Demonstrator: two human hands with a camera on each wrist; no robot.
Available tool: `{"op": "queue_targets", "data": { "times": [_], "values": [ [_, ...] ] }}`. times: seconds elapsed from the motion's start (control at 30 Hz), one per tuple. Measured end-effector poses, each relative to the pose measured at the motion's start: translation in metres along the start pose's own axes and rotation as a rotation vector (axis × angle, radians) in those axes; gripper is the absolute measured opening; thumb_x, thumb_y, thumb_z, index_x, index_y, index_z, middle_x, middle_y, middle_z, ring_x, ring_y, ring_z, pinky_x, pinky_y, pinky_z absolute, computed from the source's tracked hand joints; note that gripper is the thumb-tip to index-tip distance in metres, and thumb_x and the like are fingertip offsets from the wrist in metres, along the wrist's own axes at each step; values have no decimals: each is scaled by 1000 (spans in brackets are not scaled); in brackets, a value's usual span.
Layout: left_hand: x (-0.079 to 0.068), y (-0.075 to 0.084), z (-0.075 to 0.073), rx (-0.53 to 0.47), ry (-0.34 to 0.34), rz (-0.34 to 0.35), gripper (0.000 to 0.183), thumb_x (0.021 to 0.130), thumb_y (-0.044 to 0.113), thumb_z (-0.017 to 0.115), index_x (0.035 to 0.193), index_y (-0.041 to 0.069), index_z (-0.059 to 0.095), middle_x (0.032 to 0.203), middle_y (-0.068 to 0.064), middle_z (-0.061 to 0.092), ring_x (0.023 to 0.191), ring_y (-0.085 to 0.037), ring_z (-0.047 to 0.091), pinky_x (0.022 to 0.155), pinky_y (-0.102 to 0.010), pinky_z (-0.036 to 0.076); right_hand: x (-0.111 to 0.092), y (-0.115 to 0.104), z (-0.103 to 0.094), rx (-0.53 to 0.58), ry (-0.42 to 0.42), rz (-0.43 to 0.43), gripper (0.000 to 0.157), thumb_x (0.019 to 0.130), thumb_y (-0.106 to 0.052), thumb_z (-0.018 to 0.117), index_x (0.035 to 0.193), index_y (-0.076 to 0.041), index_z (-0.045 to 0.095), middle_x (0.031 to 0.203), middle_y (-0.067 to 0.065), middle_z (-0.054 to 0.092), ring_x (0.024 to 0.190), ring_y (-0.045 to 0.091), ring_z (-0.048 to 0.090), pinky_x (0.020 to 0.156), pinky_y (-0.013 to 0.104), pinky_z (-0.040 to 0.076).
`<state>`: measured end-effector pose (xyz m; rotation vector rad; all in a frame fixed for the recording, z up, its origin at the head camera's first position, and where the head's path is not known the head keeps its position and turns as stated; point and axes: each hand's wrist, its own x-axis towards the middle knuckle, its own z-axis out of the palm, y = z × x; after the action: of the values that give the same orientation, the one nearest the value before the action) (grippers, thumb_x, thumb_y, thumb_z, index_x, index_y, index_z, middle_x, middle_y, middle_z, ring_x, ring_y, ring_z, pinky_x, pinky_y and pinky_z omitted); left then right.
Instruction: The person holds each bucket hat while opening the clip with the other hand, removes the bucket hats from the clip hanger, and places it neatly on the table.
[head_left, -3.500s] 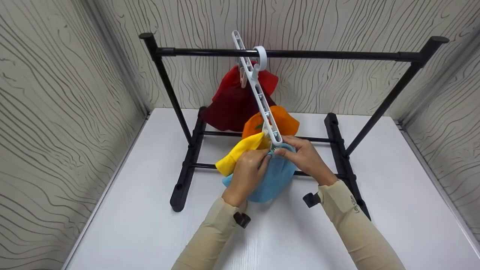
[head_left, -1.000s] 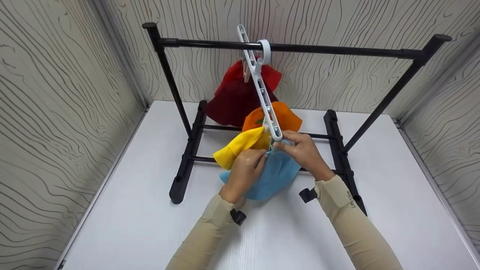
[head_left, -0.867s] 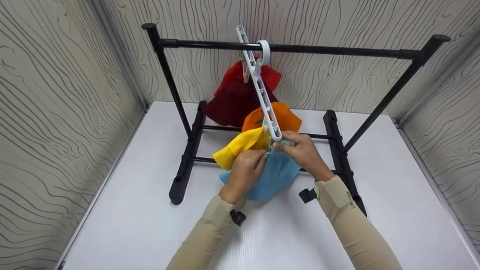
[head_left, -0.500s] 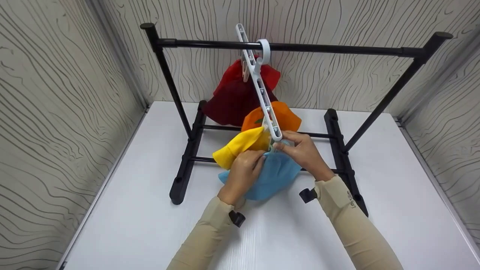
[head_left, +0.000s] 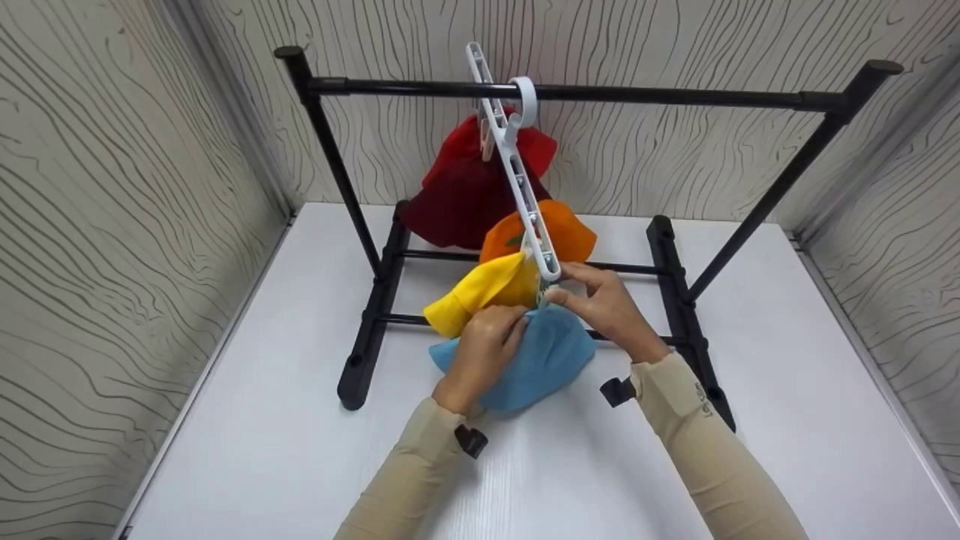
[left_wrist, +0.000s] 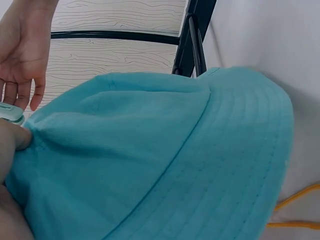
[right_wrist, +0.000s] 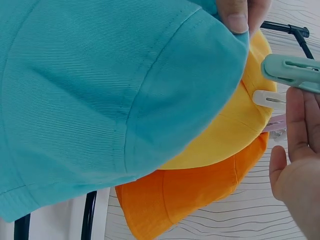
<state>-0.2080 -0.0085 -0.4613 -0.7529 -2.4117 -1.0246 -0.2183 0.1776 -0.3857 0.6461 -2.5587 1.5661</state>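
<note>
White hanger (head_left: 508, 150): your landmark, hooked over the top bar of the black rack (head_left: 660, 96), one end pointing your way
Blue hat (head_left: 544, 364): right under the hanger's near end, bunched up where you've got hold of it
Left hand (head_left: 484, 346): just below the hanger's near end, pinching the edge of that hat, thumb clearly on the fabric
Right hand (head_left: 609, 306): right beside the hanger's near end, thumb and finger pinching the clip there, your other fingers pretty straight
Green clip (right_wrist: 292, 72): at the hanger's near end; your right wrist view shows a gap between it and the hat's edge
Yellow hat (head_left: 480, 294): left of the hanger's near end, beside your left knuckles
White clip (right_wrist: 267, 99): near the hanger's near end, on the yellow one
Orange hat (head_left: 574, 231): behind the yellow, sticking out both sides of the hanger
Pink clip (right_wrist: 276, 123): at the top of the orange one, under the hanger
Maroon hat (head_left: 472, 201): under the hanger's far half
Red hat (head_left: 454, 156): behind the maroon, by the hanger's far end
Surface (head_left: 810, 420): white, well below the hanger, rack feet standing on it
</note>
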Motion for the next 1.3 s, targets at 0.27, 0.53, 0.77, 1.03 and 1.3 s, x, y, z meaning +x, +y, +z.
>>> {"op": "queue_targets", "data": {
  "times": [0.27,0.53,0.77,1.03,1.3],
  "values": [
    [-3,-2,-1,1,-6,-1,24,92,23,52,107,9,64,94,2,65,85,-10,57,86,-22,46,2,21,1,68,-21,-13,45,81,-17,67,124,-11,56,110,2,61,102,15,52,93,30,39],
    [-6,-4,-3,4,14,17,23,92,22,52,106,8,65,94,2,65,85,-10,58,86,-20,46,-1,23,0,138,-9,-1,49,80,-20,68,126,-11,54,123,3,56,113,18,46,105,44,28],
    [-10,-9,-5,-18,27,11,22,91,21,53,105,8,65,94,1,65,85,-10,58,85,-20,46,-1,20,0,147,0,33,48,80,-18,68,126,-11,54,126,3,53,113,18,43,106,46,25],
    [-14,-14,-11,-24,44,34,21,92,21,52,104,8,64,94,1,65,87,-10,58,84,-21,47,-5,2,-2,112,1,54,48,82,-13,66,127,-4,51,127,10,52,113,22,43,105,47,26],
    [-16,-21,-17,-9,75,64,20,92,19,53,101,7,65,91,0,65,84,-11,58,82,-21,47,-1,24,-2,97,10,40,49,81,-19,67,127,-11,53,123,4,55,112,19,43,103,46,28]
  ]
}}
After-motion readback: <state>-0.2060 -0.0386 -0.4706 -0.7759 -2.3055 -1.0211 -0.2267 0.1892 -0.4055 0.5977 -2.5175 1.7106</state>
